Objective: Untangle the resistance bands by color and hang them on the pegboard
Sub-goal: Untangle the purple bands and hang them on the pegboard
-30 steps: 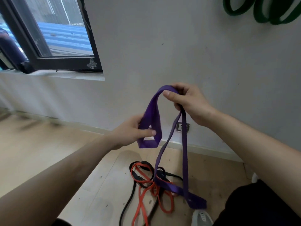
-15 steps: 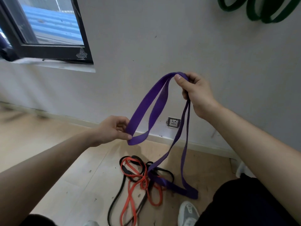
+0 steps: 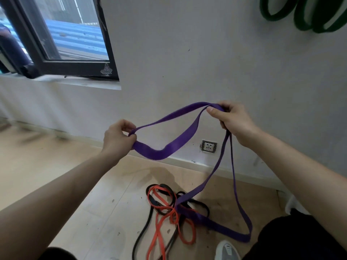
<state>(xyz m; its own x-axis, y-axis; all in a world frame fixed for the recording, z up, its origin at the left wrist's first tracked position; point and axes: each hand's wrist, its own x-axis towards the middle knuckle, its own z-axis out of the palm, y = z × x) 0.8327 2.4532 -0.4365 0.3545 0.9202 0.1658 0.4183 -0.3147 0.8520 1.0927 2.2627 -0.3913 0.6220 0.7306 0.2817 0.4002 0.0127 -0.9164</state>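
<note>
A wide purple band (image 3: pixel 174 144) is stretched between my two hands in front of the wall. My left hand (image 3: pixel 117 138) pinches one folded end of it. My right hand (image 3: pixel 231 121) grips it higher up, and two strands hang from that hand down to the floor, where the lower loop lies across a tangle of a red band (image 3: pixel 159 229) and a black band (image 3: pixel 142 232). Green bands (image 3: pixel 308 15) hang on the wall at the top right; what they hang from is out of frame.
A dark-framed window (image 3: pixel 62 44) with a sill is at the upper left. A wall socket (image 3: pixel 208 146) sits just above the skirting board. The floor is pale wood. A grey shoe (image 3: pixel 226 250) and a dark trouser leg show at the bottom right.
My hands have moved apart, drawing the upper loop of the purple band out wide and nearly level. The left hand rose and shifted its pinch to the loop's end.
</note>
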